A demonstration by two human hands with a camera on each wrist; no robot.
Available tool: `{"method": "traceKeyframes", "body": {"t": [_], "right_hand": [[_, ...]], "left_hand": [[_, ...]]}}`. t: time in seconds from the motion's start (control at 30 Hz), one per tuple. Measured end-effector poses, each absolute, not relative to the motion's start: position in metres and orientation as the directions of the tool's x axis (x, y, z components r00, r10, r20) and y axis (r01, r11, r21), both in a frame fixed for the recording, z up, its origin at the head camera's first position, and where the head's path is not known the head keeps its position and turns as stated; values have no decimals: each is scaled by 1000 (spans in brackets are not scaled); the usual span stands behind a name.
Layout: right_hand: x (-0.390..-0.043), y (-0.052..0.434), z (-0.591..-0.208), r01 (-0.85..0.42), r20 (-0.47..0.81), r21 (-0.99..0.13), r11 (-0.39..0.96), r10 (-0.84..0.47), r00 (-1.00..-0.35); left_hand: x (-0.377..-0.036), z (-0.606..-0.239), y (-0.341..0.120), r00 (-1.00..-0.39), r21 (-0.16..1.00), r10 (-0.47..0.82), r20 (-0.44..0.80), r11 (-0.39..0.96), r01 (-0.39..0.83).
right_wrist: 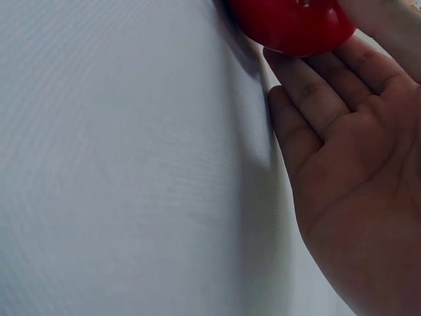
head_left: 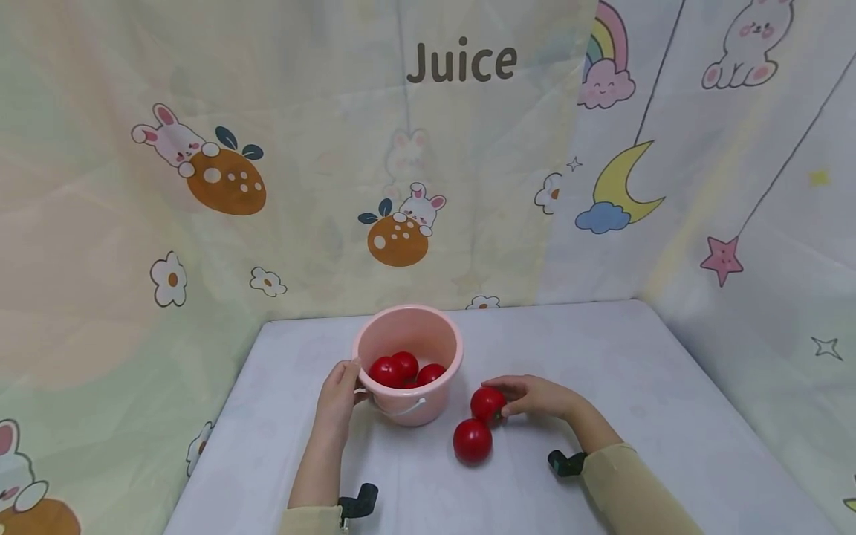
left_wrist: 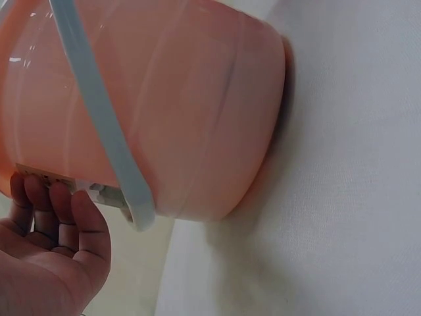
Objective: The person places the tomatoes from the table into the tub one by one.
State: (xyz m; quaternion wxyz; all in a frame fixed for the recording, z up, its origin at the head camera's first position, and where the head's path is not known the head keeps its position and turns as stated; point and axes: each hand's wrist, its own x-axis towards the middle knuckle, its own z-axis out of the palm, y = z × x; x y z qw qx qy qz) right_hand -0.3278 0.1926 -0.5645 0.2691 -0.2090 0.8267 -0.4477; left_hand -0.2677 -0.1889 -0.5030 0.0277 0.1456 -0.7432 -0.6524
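Observation:
A pink bucket [head_left: 436, 407] with a white handle [left_wrist: 99, 112] stands on the table, several red tomatoes [head_left: 386, 371] inside it. At its left rim my left hand [head_left: 337, 394] holds on, thumb at the rim and fingers curled against the outer wall. To the right of the bucket, my right hand [head_left: 538, 397] has its fingers and thumb around a tomato [head_left: 487, 403]. From the right wrist view, that tomato [right_wrist: 293, 23] sits between the thumb and the fingertips, the palm bare. Just in front of it lies another tomato [head_left: 472, 441].
The table [head_left: 568, 342] has a white cover. Behind and beside it hangs a cloth [head_left: 321, 134] printed with rabbits, flowers, a moon and the word Juice. Each sleeve cuff carries a small black device [head_left: 567, 463].

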Motion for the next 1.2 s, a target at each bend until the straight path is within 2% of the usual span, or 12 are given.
{"method": "traceKeyframes", "body": {"t": [0.87,1.2], "right_hand": [[-336,196,-564,-119,-240,-818,562,-522,-818],[-345,201,-548,-103,-247,-806,583,-489,-836]], "left_hand": [[-269,-501,-188,-953,976,-254,-167,97,-197],[-268,-501,-188,-953,976,-256,-163,99,-194]]}}
